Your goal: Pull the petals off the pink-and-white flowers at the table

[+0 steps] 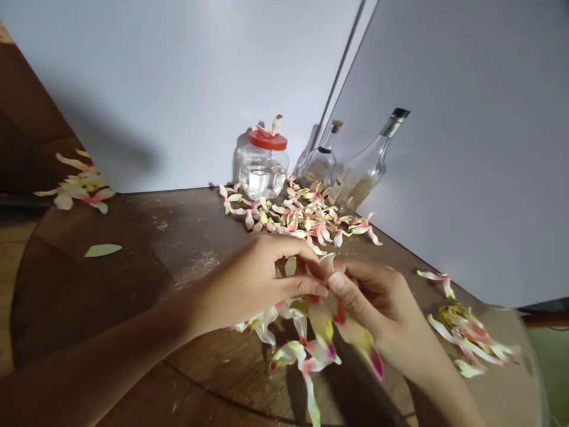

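My left hand (262,270) and my right hand (382,302) meet over the middle of the wooden table. Thumb and fingers of both are pinched on a white and pink flower (328,263), partly hidden by the fingertips. Below my fingers, long petals (368,350) with green and magenta tips point down. More pale flowers (304,356) show beneath my hands; whether they are joined to the one I hold, I cannot tell. Just beyond my hands lies a heap of loose white, pink and green flowers (306,216).
At the back stands a clear jar (263,175) with a red lid and a flower on top. Beside it are two glass bottles (320,163), (364,169). Flowers lie left (82,187) and right (471,338). A single petal (103,250) rests on the table (133,284). White panels rise behind.
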Available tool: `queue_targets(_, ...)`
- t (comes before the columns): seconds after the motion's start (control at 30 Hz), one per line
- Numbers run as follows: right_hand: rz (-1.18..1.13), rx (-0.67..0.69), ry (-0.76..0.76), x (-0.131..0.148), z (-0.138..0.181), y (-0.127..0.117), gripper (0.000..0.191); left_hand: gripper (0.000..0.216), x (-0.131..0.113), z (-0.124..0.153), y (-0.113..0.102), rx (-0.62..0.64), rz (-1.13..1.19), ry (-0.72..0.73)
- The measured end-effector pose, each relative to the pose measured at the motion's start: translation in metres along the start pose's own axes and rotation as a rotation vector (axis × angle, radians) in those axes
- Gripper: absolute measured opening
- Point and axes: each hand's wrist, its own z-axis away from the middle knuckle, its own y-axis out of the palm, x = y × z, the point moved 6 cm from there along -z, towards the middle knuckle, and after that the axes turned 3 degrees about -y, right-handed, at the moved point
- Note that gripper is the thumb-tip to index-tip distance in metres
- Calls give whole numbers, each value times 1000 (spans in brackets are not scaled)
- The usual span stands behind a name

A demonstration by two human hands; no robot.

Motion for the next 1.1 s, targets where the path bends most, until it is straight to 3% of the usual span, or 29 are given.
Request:
queue_targets(0.77, 74, -62, -132, 4, -3, 2, 32, 3, -5, -3, -9, 18, 57, 52)
queue_targets(0.93, 114, -38, -73, 0, -3, 5, 32, 8, -11, 1, -6, 31, -142, 89)
queue_targets(1.03, 101, -55, -105, 2, -2, 9, 36, 9, -12, 2, -12, -74, -267, 119)
queue_targets(1.1, 50, -163, -164, 5, 2, 4, 39, 14, -8, 2, -31, -284, -257, 96)
